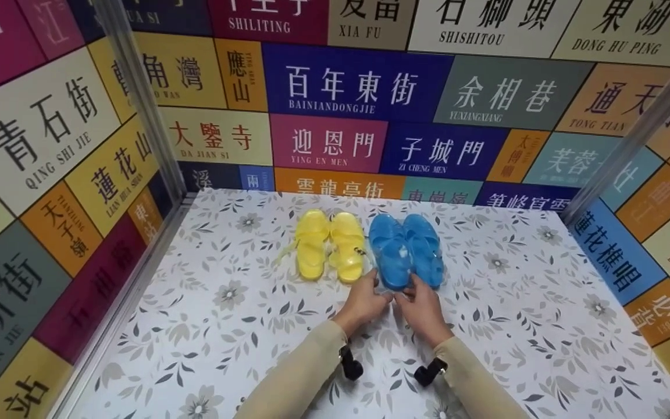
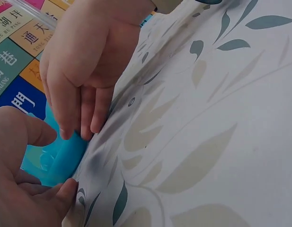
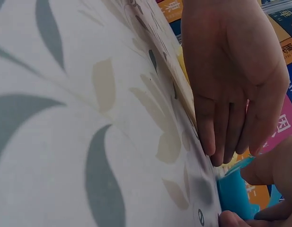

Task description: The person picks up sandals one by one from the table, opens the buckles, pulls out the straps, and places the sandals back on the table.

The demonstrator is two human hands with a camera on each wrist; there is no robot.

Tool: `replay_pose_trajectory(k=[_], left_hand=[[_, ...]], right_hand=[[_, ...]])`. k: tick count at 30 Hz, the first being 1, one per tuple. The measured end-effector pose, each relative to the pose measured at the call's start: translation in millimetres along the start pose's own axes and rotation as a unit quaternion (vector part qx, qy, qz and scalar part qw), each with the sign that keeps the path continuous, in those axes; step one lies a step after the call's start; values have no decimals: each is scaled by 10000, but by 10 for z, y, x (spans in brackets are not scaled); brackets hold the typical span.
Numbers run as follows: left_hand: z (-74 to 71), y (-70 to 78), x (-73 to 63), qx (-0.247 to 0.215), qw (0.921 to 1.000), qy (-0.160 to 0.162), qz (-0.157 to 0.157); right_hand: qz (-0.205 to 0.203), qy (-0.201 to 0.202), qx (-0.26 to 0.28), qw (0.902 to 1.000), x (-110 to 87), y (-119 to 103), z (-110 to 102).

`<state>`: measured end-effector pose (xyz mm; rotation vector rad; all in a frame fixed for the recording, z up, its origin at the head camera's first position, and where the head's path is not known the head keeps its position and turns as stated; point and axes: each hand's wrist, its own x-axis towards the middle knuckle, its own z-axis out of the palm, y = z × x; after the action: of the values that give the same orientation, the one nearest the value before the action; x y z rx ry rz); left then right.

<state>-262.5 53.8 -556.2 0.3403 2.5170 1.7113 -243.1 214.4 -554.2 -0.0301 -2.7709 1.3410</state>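
In the head view, a pair of blue sandals (image 1: 426,256) stands side by side at the middle of the patterned white surface, toes away from me. My left hand (image 1: 364,301) lies at the left of the heel of the left blue sandal (image 1: 390,250), fingers reaching along its side. On the other side of that heel is my right hand (image 1: 424,308), its thumb close to the left thumb. Both wrist views show the fingers extended against or beside the blue heel (image 2: 67,161); exact contact is partly hidden. Left of the blue pair stand yellow sandals (image 1: 312,250).
Walls covered with colourful Chinese sign panels (image 1: 357,87) enclose the surface at the back and both sides. Metal corner posts (image 1: 143,93) rise at the back corners. Floral cloth (image 1: 236,337) covers the surface. A black wrist device (image 1: 349,364) sits on each sleeve.
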Motion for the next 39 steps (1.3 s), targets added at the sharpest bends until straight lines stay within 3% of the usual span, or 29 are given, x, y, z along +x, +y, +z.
replay_pose_trajectory(k=[5,9,18,30,39], left_hand=[[13,22,71,-73,9993,157,341],[21,25,103,-58,9995,243,202],[64,48,82,-227,9997,87,20],[49,-4,20,177,9997,143,39],[23,0,-82,152,9996,126,212]], right_hand=[[-46,-23,132,9999,78,-29,-1],[-200,-9,102,9997,130,-26,31],[-526,234,-125,9983,190,23,92],[-232,208,-85,9995,116,4,95],[-93,282,-115,9995,13,7,73]])
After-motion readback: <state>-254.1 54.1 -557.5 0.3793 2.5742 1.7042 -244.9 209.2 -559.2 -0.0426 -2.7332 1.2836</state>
